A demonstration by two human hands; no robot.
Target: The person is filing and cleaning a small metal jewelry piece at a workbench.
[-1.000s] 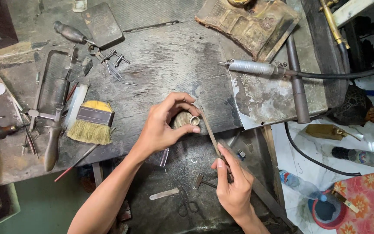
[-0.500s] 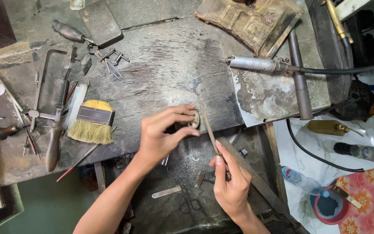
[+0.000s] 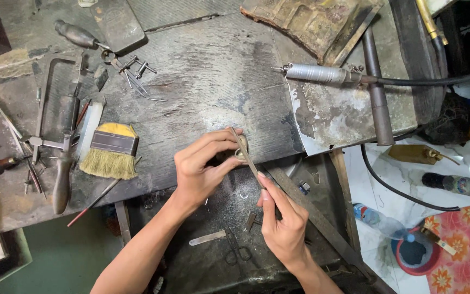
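Two bare hands work at the bench edge: the left hand (image 3: pixel 199 169) pinches a small dull-gold metal ring (image 3: pixel 240 153), the right hand (image 3: pixel 281 220) grips a thin grey metal file (image 3: pixel 246 155) laid across it.

Plastic bottles on the floor; no signs or screens in view

A clear plastic bottle with a blue cap (image 3: pixel 383 222) lies on its side on the pale tiled floor at the right, just beside the leg of the workbench and close to a round red container with a dark inside (image 3: pixel 415 251). A second clear plastic bottle with a dark cap end (image 3: pixel 461 184) lies further right, near the frame's edge, just above a red cloth with orange flowers (image 3: pixel 466 245). Whether either bottle bears a label cannot be told. No boxes, signs or screens show on the workbench itself.
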